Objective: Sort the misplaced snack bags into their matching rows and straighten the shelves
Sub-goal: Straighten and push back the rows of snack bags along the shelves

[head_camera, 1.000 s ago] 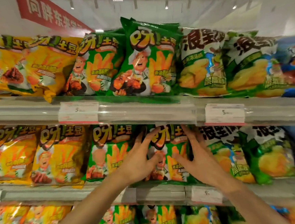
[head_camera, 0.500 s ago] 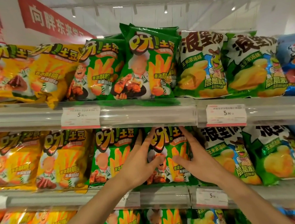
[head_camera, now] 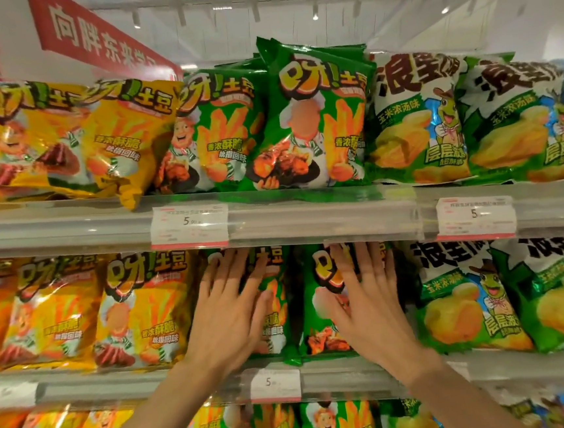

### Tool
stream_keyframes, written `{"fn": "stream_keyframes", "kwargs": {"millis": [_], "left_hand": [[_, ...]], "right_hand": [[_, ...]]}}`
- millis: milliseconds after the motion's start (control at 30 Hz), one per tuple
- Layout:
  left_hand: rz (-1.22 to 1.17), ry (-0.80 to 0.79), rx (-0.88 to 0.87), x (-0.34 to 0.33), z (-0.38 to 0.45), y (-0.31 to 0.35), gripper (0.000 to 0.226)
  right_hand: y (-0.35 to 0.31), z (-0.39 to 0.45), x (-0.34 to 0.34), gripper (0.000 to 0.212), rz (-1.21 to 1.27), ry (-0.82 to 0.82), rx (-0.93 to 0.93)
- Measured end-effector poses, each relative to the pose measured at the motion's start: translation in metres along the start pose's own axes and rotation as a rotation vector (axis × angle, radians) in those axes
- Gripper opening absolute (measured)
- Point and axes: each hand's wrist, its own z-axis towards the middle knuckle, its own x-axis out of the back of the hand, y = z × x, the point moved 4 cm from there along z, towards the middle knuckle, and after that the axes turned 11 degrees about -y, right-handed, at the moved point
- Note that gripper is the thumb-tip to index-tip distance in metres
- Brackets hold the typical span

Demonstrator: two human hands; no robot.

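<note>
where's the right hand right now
In the head view the right hand lies flat on a green chip bag on the middle shelf, right of centre, just left of the corn soup bags.

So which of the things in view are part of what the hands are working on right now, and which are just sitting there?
In the job:
- left hand, flat on the left green fries bag
- right hand, flat on the right green fries bag
- middle shelf under both bags

Just there:
- yellow fries bags to the left
- corn soup bags to the right
- price tag
- red sign
</note>
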Motion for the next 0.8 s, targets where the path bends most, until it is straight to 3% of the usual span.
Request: {"fn": "stream_keyframes", "kwargs": {"millis": [267,500,633,800], "left_hand": [[0.01,-0.011,-0.019,-0.014,0.003,-0.002,0.058],[-0.005,0.01,-0.03,-0.018,0.002,-0.005,0.059],[-0.07,0.043,-0.017,-0.011,-0.002,-0.004,0.057],[-0.415,0.19,0.027,0.015,-0.009,0.028,0.042]], "right_hand": [[-0.01,0.01,-0.012,0.067,-0.187,0.018,-0.103],[-0.013,0.009,-0.011,0.066,-0.185,-0.013,-0.114],[-0.011,0.004,-0.007,0.067,0.033,-0.015,-0.039],[0.009,-0.008,0.023,0.061,0.481,-0.015,0.039]]}}
